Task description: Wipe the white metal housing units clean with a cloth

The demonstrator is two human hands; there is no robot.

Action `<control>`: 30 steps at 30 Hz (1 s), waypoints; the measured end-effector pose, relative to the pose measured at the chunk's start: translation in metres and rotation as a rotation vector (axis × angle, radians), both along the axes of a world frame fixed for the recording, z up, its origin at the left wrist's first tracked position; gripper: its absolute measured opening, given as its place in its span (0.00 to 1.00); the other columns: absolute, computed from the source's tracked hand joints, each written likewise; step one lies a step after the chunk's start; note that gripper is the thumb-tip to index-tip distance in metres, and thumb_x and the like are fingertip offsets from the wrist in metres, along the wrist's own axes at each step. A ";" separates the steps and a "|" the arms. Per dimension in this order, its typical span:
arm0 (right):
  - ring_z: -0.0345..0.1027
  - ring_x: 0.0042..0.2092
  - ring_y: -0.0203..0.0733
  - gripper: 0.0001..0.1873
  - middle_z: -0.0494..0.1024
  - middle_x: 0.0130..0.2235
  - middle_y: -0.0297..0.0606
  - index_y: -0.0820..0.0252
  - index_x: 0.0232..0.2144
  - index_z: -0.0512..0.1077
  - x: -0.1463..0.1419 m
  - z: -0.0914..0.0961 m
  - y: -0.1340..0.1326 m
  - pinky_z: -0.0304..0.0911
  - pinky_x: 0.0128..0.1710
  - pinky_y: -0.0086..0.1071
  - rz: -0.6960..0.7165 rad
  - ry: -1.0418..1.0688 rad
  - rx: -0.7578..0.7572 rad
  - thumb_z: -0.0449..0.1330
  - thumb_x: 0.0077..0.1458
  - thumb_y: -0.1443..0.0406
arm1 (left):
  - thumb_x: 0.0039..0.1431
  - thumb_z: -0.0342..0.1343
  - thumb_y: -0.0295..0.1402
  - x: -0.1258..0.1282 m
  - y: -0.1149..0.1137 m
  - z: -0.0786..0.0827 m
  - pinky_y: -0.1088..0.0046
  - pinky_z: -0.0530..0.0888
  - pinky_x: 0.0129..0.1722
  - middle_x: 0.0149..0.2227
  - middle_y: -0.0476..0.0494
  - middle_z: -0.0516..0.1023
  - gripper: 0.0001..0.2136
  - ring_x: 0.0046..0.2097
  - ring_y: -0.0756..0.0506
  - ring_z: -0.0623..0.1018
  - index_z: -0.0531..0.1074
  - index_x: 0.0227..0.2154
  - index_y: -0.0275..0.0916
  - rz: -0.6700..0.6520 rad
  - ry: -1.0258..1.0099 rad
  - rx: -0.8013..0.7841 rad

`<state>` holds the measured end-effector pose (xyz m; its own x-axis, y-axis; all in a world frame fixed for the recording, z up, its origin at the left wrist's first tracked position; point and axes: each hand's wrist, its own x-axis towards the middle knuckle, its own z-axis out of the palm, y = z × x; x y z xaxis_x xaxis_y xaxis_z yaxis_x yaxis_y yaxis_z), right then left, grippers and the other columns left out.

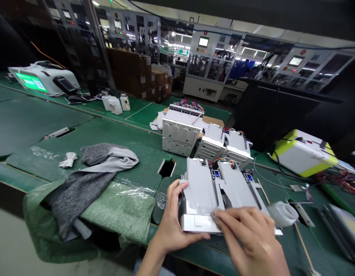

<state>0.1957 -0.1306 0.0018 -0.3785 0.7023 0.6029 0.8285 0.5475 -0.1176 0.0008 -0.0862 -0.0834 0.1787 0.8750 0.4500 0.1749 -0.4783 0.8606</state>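
Observation:
A white plastic housing point(202, 193) with coloured wires at its far end lies on the green bench in front of me. My left hand point(171, 222) grips its left near corner, fingers up along the side and thumb under the front edge. My right hand point(249, 239) presses a small whitish wad, perhaps a cloth, onto the housing's near top face, fingers curled over it. A second similar housing point(237, 184) lies right beside the first.
More white housings point(181, 132) are stacked behind, on cardboard. A grey cloth point(88, 176) lies on bubble wrap at left, near a rectangular hole point(166, 167) in the mat. A white bottle point(282, 212) lies at right, a yellow-white box point(302, 153) beyond it. Machines line the back.

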 end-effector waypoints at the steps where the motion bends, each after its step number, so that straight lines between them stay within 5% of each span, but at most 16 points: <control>1: 0.67 0.36 0.37 0.12 0.79 0.35 0.30 0.55 0.43 0.75 -0.001 0.000 0.001 0.54 0.40 0.34 0.012 0.002 -0.002 0.63 0.56 0.70 | 0.38 0.68 0.56 0.000 0.000 0.000 0.44 0.57 0.62 0.63 0.36 0.48 0.51 0.66 0.28 0.52 0.47 0.63 0.52 0.000 0.003 0.002; 9: 0.66 0.38 0.41 0.09 0.78 0.32 0.26 0.48 0.34 0.77 -0.013 0.010 0.025 0.51 0.42 0.38 -0.144 0.183 -0.157 0.65 0.54 0.70 | 0.39 0.68 0.56 0.001 0.001 -0.001 0.45 0.56 0.62 0.63 0.35 0.49 0.50 0.66 0.29 0.54 0.49 0.62 0.50 0.001 -0.006 0.000; 19: 0.69 0.38 0.38 0.13 0.79 0.36 0.31 0.53 0.45 0.75 0.019 -0.011 -0.021 0.54 0.40 0.33 -0.062 -0.056 0.018 0.63 0.57 0.68 | 0.39 0.68 0.56 0.001 0.000 -0.002 0.43 0.56 0.62 0.63 0.36 0.50 0.50 0.66 0.29 0.53 0.49 0.63 0.52 0.012 -0.018 0.008; 30: 0.69 0.38 0.39 0.10 0.79 0.37 0.33 0.56 0.43 0.75 0.012 -0.006 -0.008 0.52 0.41 0.35 -0.093 -0.007 0.035 0.60 0.58 0.69 | 0.38 0.68 0.56 0.000 0.000 -0.006 0.41 0.55 0.62 0.64 0.36 0.49 0.50 0.66 0.27 0.53 0.49 0.63 0.52 0.018 -0.025 -0.011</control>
<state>0.2080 -0.1387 -0.0040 -0.3171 0.7130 0.6253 0.8765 0.4721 -0.0938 0.0010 -0.0859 -0.0893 0.1518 0.8828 0.4446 0.1620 -0.4660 0.8698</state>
